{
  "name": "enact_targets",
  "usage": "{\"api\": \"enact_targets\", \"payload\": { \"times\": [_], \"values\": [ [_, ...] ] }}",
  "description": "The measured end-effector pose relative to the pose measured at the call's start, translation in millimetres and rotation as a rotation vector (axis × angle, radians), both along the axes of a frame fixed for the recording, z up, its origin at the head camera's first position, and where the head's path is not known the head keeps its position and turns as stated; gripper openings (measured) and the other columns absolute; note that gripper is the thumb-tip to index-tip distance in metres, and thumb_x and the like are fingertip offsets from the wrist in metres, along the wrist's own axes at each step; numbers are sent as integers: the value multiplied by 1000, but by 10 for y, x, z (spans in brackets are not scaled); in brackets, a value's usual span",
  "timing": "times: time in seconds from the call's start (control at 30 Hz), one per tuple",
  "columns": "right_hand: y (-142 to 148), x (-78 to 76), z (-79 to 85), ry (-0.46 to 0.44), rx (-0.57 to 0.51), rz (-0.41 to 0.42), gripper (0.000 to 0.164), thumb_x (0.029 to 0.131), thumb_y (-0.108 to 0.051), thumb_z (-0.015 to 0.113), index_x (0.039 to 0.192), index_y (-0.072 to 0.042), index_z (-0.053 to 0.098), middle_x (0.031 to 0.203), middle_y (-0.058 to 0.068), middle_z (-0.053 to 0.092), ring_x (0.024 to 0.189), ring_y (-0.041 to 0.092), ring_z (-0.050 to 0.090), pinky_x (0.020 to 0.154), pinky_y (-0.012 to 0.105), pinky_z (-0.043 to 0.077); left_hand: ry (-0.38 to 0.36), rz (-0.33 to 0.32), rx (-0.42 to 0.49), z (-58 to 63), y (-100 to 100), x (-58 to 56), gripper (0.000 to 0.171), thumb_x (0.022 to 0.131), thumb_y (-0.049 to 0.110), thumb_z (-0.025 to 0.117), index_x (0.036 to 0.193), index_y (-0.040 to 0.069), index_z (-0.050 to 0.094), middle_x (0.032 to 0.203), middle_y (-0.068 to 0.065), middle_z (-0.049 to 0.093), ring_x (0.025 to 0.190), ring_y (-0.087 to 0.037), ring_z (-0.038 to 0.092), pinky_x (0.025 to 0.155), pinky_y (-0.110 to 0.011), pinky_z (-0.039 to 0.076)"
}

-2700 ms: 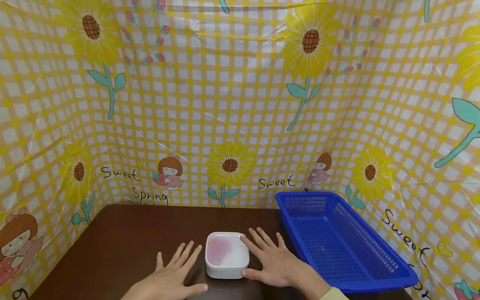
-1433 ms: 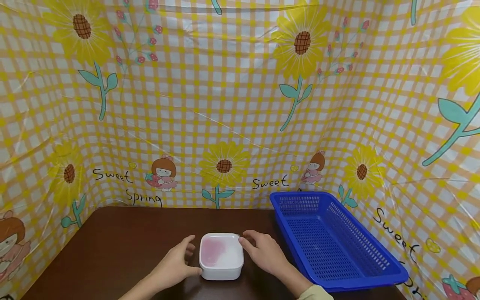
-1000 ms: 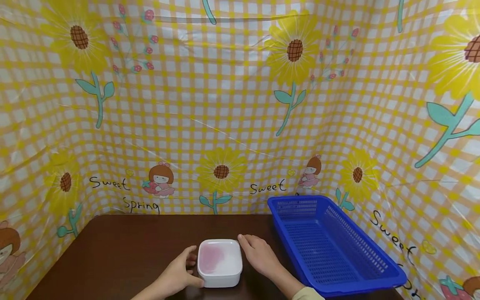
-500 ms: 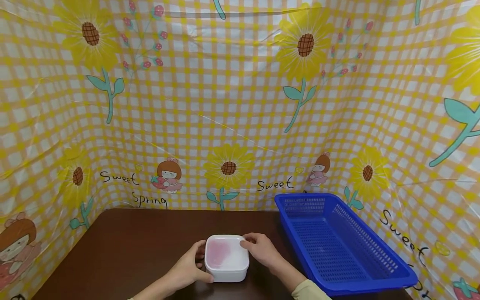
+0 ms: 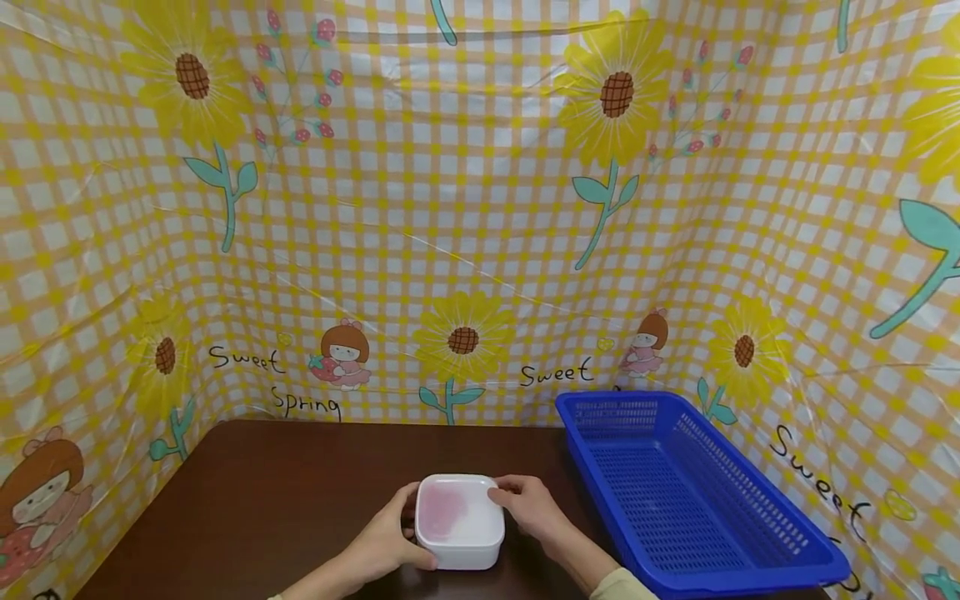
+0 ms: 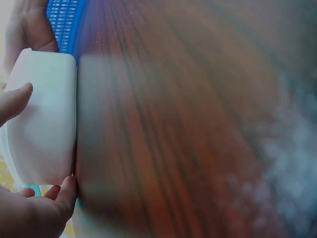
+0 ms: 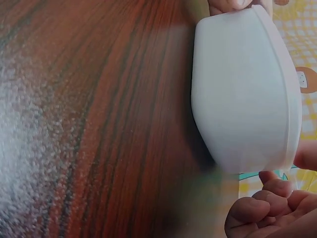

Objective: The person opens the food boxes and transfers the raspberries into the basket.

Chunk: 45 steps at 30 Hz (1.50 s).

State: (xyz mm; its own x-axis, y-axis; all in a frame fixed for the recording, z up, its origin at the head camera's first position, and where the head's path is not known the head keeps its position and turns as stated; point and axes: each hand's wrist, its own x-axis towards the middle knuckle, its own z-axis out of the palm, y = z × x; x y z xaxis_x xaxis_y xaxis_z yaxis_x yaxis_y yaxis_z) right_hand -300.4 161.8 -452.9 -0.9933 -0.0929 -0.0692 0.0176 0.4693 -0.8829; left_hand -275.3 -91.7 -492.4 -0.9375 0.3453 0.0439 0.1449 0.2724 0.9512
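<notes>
The white box [image 5: 459,533] sits right there between both sets of fingers: the left hand [image 5: 385,535], half-spread, grips its side; the right hand [image 5: 531,507], nearly closed, pinches its far corner, a blue basket [image 5: 678,504] outside those knuckles

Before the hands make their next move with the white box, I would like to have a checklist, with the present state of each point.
1. Left hand holds the white box at its left side: ok.
2. Right hand is at the far right corner of the lid: ok.
3. White box stands on the table, lid upward: ok.
4. Blue basket is apart from the box: ok.
5. Contents under the lid: cannot tell, covered.
</notes>
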Motion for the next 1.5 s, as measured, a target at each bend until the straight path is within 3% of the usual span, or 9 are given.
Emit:
{"api": "enact_targets", "payload": {
  "times": [0.13,0.33,0.57,0.97,1.2,1.5],
  "values": [
    [-10,3,-24,-2,-18,2,39,95,-27,67,121,1,68,106,8,70,94,21,58,65,37,49,2,3,-5,-4,9,-9,111,64,11,91,155,5,28,139,-21,49,116,-34,57,93,-48,51],
    [-23,10,-41,8,-45,-7,35,94,-24,67,119,1,69,94,2,65,79,17,51,54,27,38,-3,-12,17,-18,34,-40,113,63,8,92,155,6,26,147,-27,41,114,-36,58,90,-43,52],
    [-38,18,-44,16,-62,-33,34,94,-22,68,119,2,69,91,2,62,80,18,51,55,28,39,2,-13,33,-16,51,-44,115,62,3,92,156,7,25,151,-30,35,114,-41,59,89,-44,52],
    [-50,10,-60,59,-106,-27,25,92,-15,69,110,2,68,70,-4,46,54,10,39,49,23,32,-24,-43,72,-20,85,-69,124,61,3,93,159,4,16,154,-28,34,120,-40,56,95,-40,49],
    [-62,7,-67,138,-78,-47,20,90,-12,71,104,3,68,73,-3,47,72,13,46,61,24,34,-14,-51,60,-14,75,-71,118,63,7,93,158,10,24,149,-19,43,122,-33,52,95,-37,45],
    [-84,3,-98,201,-74,-57,15,89,-7,71,99,2,67,73,-3,46,72,12,45,60,21,34,7,-51,62,-1,79,-44,114,63,6,92,156,11,27,146,-17,46,120,-31,51,93,-34,45]
  ]
}}
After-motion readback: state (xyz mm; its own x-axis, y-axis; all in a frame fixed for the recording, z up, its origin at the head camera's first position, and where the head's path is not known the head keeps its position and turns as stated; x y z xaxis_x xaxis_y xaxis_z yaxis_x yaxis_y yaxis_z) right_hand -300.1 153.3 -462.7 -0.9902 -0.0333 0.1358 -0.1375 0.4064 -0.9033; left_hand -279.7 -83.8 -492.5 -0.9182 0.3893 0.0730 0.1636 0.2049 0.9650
